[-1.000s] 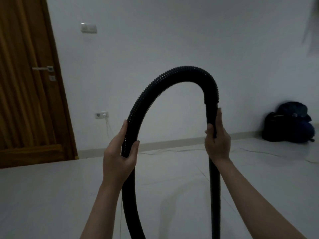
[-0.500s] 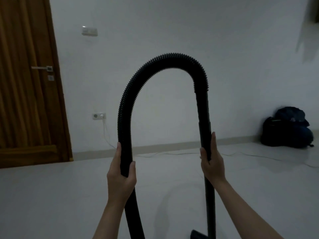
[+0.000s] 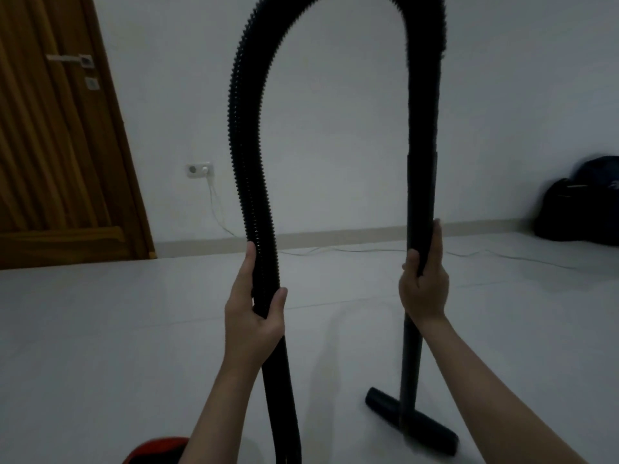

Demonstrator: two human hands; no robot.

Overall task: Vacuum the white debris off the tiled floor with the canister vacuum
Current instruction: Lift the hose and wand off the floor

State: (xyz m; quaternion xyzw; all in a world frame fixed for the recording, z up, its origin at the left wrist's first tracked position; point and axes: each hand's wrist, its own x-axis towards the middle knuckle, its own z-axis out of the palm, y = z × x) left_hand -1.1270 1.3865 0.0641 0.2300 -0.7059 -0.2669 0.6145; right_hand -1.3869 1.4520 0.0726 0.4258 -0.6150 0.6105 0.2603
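Holding the bumpy black hose [image 3: 249, 182] with my left hand [image 3: 254, 316], fingers wrapped round it, I grip the smooth straight tube [image 3: 420, 209] with my right hand [image 3: 423, 286]. Its flat black head [image 3: 412, 420] sits on the shiny pale floor [image 3: 134, 329]. A red round vacuum body [image 3: 157, 452] peeks below.

hose [image 3: 248, 182] left of wand [image 3: 421, 202], door [image 3: 50, 145] far left

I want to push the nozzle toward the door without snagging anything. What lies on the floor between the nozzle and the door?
In the head view, only bare tiled floor lies between nozzle and door; the hose hangs above it.
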